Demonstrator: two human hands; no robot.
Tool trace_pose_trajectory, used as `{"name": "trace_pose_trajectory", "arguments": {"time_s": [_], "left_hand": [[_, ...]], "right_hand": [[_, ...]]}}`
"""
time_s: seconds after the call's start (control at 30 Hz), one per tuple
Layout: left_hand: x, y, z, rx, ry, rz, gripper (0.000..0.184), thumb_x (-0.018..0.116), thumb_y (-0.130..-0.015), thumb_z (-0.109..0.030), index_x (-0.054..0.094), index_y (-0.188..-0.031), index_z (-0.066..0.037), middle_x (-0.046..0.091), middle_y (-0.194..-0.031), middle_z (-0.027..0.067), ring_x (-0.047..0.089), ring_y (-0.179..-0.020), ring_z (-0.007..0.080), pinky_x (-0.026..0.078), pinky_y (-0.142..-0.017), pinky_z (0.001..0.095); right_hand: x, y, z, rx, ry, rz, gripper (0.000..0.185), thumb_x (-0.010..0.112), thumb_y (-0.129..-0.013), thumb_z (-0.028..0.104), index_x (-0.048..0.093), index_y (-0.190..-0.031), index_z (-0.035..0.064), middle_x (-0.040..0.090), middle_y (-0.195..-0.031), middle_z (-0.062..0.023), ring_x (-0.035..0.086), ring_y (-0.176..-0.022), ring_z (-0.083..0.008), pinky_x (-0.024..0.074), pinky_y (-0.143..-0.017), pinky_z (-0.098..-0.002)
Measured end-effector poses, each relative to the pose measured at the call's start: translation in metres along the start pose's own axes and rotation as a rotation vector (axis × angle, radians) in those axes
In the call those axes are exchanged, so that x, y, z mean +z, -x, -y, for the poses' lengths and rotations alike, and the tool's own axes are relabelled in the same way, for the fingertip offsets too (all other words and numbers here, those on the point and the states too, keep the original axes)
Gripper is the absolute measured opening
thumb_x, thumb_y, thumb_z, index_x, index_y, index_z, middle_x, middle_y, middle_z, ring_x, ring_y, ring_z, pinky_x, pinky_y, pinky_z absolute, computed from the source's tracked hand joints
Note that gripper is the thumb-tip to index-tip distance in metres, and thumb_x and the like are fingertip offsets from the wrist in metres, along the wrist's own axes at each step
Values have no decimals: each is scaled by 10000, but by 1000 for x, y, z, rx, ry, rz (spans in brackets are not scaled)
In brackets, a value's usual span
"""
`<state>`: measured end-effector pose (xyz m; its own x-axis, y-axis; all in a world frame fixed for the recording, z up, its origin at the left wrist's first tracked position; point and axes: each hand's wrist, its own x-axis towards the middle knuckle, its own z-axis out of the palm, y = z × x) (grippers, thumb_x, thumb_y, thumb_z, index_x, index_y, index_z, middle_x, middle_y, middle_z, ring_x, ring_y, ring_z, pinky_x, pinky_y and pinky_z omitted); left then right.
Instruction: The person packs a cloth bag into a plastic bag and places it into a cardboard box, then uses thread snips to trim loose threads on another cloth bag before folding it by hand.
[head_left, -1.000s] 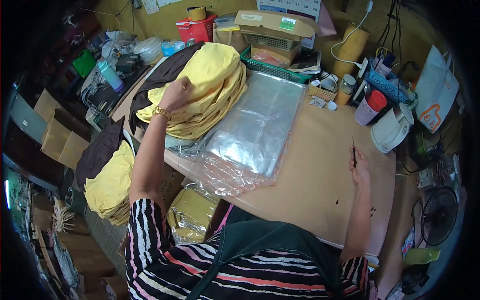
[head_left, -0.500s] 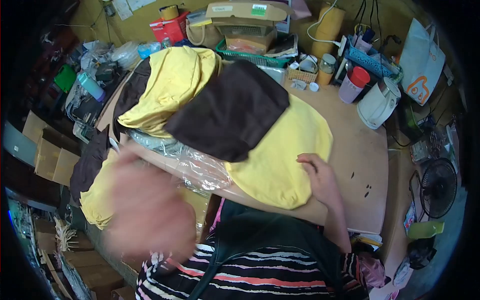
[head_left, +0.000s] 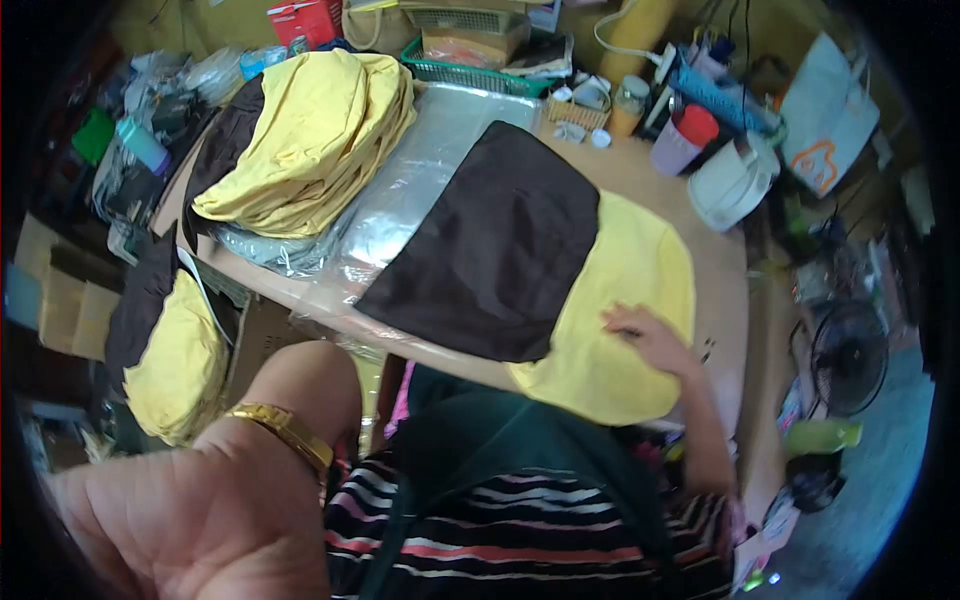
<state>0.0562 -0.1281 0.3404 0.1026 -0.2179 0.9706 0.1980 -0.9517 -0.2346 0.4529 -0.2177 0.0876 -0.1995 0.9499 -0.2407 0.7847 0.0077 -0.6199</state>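
Note:
A flat two-tone cloth piece, dark brown (head_left: 490,250) on one side and yellow (head_left: 640,270) on the other, lies on the table in front of me. My right hand (head_left: 650,338) rests on its yellow part, fingers apart and slightly bent, gripping nothing. Close to the camera at the lower left is my left hand (head_left: 200,520), palm showing, with a gold watch (head_left: 285,435) on the wrist. Its fingers run out of view. Left of the cloth piece, a stack of similar yellow and brown cloths (head_left: 310,140) sits on clear plastic packaging (head_left: 420,140).
Another brown and yellow cloth (head_left: 180,350) hangs at the left beside cardboard boxes (head_left: 60,300). Along the back stand a green basket (head_left: 470,75), a jar (head_left: 629,105), a red and pink cup (head_left: 685,140) and a white kettle (head_left: 733,180). A black fan (head_left: 850,355) is at the right.
The brown part, raised and blurred before, now lies flat beside the stack, baring the plastic packaging. My left hand has swung down and left, closer to the camera. My right hand stays on the yellow part.

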Motion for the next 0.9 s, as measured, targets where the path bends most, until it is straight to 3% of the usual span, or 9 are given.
{"name": "trace_pose_trajectory", "arguments": {"time_s": [0.1,0.27,0.3,0.37,0.5,0.53,0.6,0.7,0.9], "left_hand": [[2,1,1,2,18,-55,307,541,-878,-304,622,-960,-19,609,-879,141,585,-845,309,483,-795,472],[19,17,12,-241,181,-323,274,587,-850,-280,630,-962,-33,623,-912,148,605,-830,310,507,-761,447],[39,34,10,-357,298,-77,269,596,-844,-275,631,-962,-36,626,-919,149,609,-827,310,512,-754,442],[100,102,-6,-523,551,766,562,681,-812,-253,499,-1302,-43,478,-1352,178,459,-1245,347,355,-1024,474],[112,261,-29,-507,115,1433,711,478,-911,-523,343,-1433,-59,300,-1510,142,220,-1424,300,188,-1098,606],[107,244,-21,-540,165,1483,662,498,-922,-472,373,-1416,-49,310,-1511,133,256,-1415,274,212,-1116,554],[96,241,9,-680,353,1530,413,536,-919,-338,614,-1180,-28,586,-1252,177,522,-1209,317,408,-1011,430],[110,221,62,-829,112,961,306,587,-901,-245,647,-1024,29,635,-1034,240,596,-977,409,472,-865,443],[187,281,159,-1291,-50,1083,778,602,-846,-539,503,-1231,129,578,-1192,308,552,-1153,404,449,-948,430]], "right_hand": [[-12,-2,59,269,-60,-330,367,522,-896,3,615,-1225,138,340,-1505,-106,364,-1363,-293,209,-1153,-397],[17,3,27,19,244,-207,447,517,-872,-15,596,-1264,186,314,-1522,-87,191,-1440,-303,50,-1155,-553],[9,4,21,23,240,-210,447,517,-872,-15,596,-1264,186,314,-1522,-87,191,-1440,-303,50,-1155,-553],[-7,6,12,19,105,-24,439,516,-876,-6,597,-1263,185,332,-1517,-69,192,-1444,-280,53,-1159,-539],[-44,10,4,94,-204,32,348,486,-950,110,564,-1289,104,578,-1308,-64,276,-1417,-249,172,-1161,-436],[-47,11,-1,71,-125,-49,352,525,-939,163,574,-1273,64,677,-1119,-87,501,-1257,-239,362,-1046,-334],[-64,8,0,217,-121,-65,330,545,-927,199,607,-1215,51,687,-1043,-101,567,-1114,-240,417,-940,-330],[-83,-16,-7,356,-97,-159,302,568,-907,261,652,-1069,20,687,-892,-117,621,-845,-237,473,-769,-335],[-29,-73,-20,359,176,-458,280,567,-893,294,621,-873,19,654,-792,-131,615,-698,-284,480,-682,-377]]}}
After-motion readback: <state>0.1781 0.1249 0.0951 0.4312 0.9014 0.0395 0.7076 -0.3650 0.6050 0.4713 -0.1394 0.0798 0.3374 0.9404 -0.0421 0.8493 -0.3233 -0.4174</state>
